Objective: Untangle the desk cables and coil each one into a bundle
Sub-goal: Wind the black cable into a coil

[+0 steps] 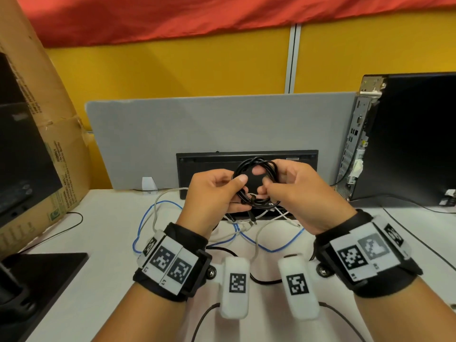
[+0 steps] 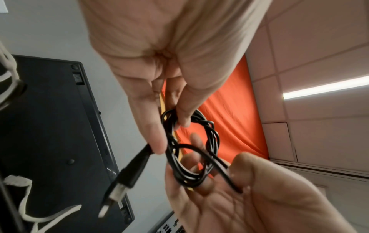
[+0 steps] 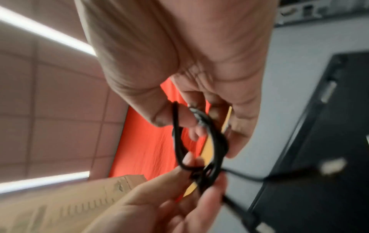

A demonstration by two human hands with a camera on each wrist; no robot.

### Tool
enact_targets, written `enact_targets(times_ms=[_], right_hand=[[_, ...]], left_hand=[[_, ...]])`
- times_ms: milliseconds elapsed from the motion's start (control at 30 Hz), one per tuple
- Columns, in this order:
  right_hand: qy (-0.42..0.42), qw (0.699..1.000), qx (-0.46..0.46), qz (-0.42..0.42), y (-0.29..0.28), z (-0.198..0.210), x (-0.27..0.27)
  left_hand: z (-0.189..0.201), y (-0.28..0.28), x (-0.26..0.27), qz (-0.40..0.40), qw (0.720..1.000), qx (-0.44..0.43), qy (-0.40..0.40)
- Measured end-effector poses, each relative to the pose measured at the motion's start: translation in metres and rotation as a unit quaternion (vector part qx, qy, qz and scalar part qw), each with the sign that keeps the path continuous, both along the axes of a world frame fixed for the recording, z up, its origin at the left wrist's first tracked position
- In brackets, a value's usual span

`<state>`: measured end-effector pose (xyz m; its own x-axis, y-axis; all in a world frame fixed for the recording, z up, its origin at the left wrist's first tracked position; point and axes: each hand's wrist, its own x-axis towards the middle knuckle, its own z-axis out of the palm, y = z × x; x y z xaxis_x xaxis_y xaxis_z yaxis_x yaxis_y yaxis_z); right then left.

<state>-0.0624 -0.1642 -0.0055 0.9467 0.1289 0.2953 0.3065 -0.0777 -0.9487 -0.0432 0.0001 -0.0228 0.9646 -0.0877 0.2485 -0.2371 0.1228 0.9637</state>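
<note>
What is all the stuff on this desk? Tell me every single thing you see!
black cable: one, black, coiled, held up over the desk between both hands
blue cable: one, blue, loose on the desk under the hands
white cables: at least one, white, tangled with the blue one
keyboard: one, black, propped on edge against the grey divider
grey divider: one, grey, at the back of the desk
computer tower: one, black, right side
cardboard box: one, brown, left side
desk: one, white
wrist cameras: two, white, under the wrists
left hand: grips the coil's left side
right hand: grips the coil's right side
</note>
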Motion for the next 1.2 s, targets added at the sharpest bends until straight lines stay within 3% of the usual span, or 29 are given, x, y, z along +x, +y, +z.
enact_targets(times_ms=[100,400,467,600,667,733,833,967,1100,1200], right_hand=[[-0.054,0.983,-0.151,-0.092,-0.01,0.001,0.004],[-0.015,0.993,-0.04,-0.11,-0.026,0.009,0.005],[-0.053,0.98,-0.128,-0.142,-0.029,0.008,0.005],[-0.152,0.924,-0.274,-0.22,-0.032,0.004,0.009],[-0.162,0.924,-0.256,-0.233,-0.029,-0.001,0.013],[-0.156,0.945,-0.181,-0.223,-0.024,-0.005,0.015],[-0.128,0.981,-0.024,-0.14,-0.013,-0.009,0.014],[-0.074,0.989,0.117,-0.045,-0.002,-0.009,0.01],[-0.077,0.991,0.109,-0.001,0.001,-0.007,0.008],[-0.118,0.992,0.041,0.034,0.002,-0.004,0.003]], left_hand=[[0.001,0.006,0.003,0.049,0.999,-0.018,-0.003],[-0.001,0.013,0.009,0.125,0.992,-0.011,0.005],[0.001,0.014,0.008,0.114,0.993,-0.029,0.008],[0.004,0.014,0.004,0.062,0.995,-0.069,0.035],[0.005,0.012,0.002,0.033,0.996,-0.068,0.05],[0.005,0.009,0.0,0.015,0.996,-0.07,0.056],[0.004,0.002,-0.002,0.002,0.994,-0.096,0.06],[0.002,-0.001,-0.003,0.006,0.992,-0.12,0.05],[0.0,-0.003,-0.003,0.022,0.992,-0.117,0.044],[-0.002,-0.003,-0.002,0.036,0.991,-0.12,0.043]])
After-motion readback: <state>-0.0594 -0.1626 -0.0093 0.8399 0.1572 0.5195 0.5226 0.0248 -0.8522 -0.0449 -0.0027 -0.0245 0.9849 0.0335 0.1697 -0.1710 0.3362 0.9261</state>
